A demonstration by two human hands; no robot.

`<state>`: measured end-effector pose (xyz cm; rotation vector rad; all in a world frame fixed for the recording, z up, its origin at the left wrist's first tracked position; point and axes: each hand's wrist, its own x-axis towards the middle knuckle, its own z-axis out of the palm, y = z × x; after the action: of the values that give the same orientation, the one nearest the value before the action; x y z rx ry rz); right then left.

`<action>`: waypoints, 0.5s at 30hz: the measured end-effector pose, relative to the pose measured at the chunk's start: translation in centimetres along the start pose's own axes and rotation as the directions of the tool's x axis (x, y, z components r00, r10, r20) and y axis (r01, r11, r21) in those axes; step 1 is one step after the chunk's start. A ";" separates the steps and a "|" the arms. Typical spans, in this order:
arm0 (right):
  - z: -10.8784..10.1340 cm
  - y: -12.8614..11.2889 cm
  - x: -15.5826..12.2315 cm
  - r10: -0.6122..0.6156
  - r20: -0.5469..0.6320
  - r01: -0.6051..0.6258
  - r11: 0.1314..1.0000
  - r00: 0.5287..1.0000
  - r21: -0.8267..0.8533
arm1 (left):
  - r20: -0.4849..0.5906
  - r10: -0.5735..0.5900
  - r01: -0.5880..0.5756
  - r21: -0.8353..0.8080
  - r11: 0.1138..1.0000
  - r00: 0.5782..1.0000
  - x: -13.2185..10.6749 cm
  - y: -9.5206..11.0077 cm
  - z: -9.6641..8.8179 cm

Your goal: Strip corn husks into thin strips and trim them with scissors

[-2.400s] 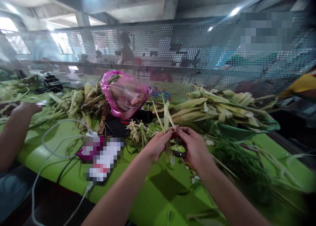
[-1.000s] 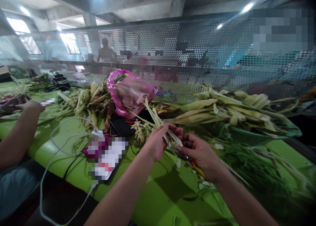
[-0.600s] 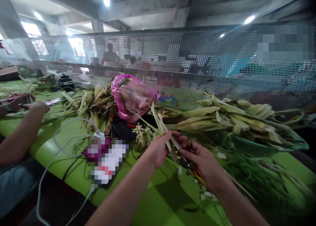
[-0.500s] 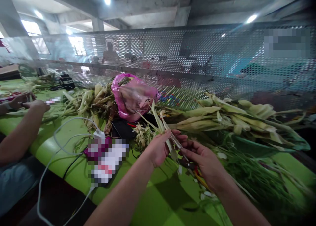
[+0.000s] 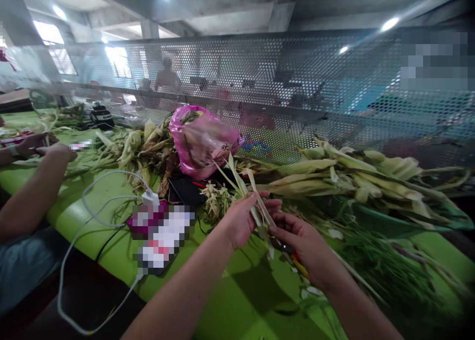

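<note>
Strips of pale corn husk [image 5: 237, 181] rise at a slant from my left hand [image 5: 243, 221]. That hand holds them between thumb and fingers, with their ends hanging below its palm. My right hand [image 5: 306, 243] pinches the lower end of one strip between thumb and forefinger. Tucked in its palm is a hand tool [image 5: 285, 248] with a dark metal head and red-and-yellow handles; whether it is pliers or snips is unclear. Both hands are close together above the green table [image 5: 237, 290], over small scraps.
Husk piles lie at the right [image 5: 356, 176] and left [image 5: 148, 147] of a pink plastic bag [image 5: 204, 142]. Green strands [image 5: 389, 270] spread at the right. A phone [image 5: 166, 238] with a white cable [image 5: 61, 285] is at the left. A co-worker's arm [image 5: 35, 194] reaches in; a perforated metal screen [image 5: 260, 82] stands behind.
One strip's upper end, curled before, now stands straighter and further right. Both hands keep nearly the same place and hold. The view has shifted slightly.
</note>
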<state>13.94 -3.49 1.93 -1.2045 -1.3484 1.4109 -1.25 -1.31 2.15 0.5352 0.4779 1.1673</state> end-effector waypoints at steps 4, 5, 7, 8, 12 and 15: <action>0.0 0.2 0.3 -0.149 -0.023 0.138 0.955 0.989 -0.262 | 0.006 -0.022 0.022 0.011 1.000 1.000 0.2 -0.6 -0.1; 0.0 0.3 0.3 -0.179 -0.033 0.158 0.932 0.983 -0.326 | 0.008 -0.026 0.025 0.011 1.000 1.000 0.2 -0.7 0.0; -0.1 0.3 0.4 -0.211 -0.047 0.172 0.890 0.976 -0.421 | 0.011 -0.033 0.033 0.008 0.999 0.999 0.2 -0.7 0.1; -0.3 0.4 0.4 -0.210 -0.047 0.169 0.882 0.977 -0.441 | 0.010 -0.038 0.038 0.006 0.999 0.999 0.2 -0.7 0.1; -0.7 1.0 0.6 -0.096 -0.021 0.086 0.954 0.995 -0.287 | 0.016 -0.053 0.053 0.003 0.999 0.998 0.0 -0.5 0.2; -0.7 1.3 0.6 -0.044 0.004 0.044 0.983 0.999 -0.176 | 0.014 -0.034 0.034 0.002 0.999 0.999 0.0 -0.6 0.3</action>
<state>14.59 -2.83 0.57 -1.2803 -1.5159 1.2819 -0.64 -1.57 2.01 0.5344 0.4746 1.1303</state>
